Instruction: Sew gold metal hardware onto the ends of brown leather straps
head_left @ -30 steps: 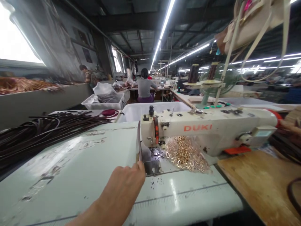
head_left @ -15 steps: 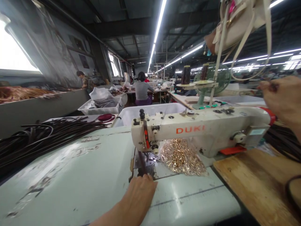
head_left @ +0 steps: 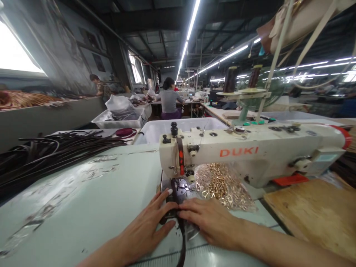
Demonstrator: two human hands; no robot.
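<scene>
A narrow dark strap [head_left: 182, 237] runs from under the presser area of a white sewing machine [head_left: 239, 150] down over the front of the table. My left hand [head_left: 147, 226] lies along the strap's left side, fingers stretched and spread, fingertips touching it near the needle plate. From the right, my right hand [head_left: 208, 220] meets it, fingers together and closed at the strap's edge. Its thumb is mostly hidden. A clear plastic bag of gold-coloured metal clasps [head_left: 222, 187] rests beneath the machine arm, just behind my right hand.
Many dark straps [head_left: 55, 155] are piled at the left. A wooden board [head_left: 314, 211] lies at the right. Behind the machine stands a white bin [head_left: 155, 131]. Thread cones [head_left: 230, 79] stand on a rack, and a person [head_left: 169, 100] sits farther back.
My right hand has come down from the machine's right end to the strap beside my left hand. My left hand's fingers have spread, and the view has shifted somewhat.
</scene>
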